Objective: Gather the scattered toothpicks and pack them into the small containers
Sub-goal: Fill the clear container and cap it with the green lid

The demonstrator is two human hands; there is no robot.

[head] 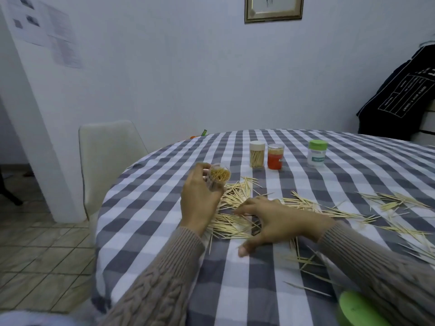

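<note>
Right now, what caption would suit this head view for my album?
Left hand holds a toothpick-filled container while right hand rakes scattered toothpicks on a checked tablecloth.

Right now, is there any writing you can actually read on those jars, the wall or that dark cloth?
green-lidded jar: the teal label seems to read "TOOTHPICKS", though blurred.
red jar: small label, too blurred to read.
dark cloth: white printed lines and lettering, sideways, too small to read.
papers on the wall: print too faint to read.
framed picture: marks inside, unreadable.

left hand (pixel 200 198): raised, fingers curled in a grip | right hand (pixel 277 220): palm down, fingers spread
</note>
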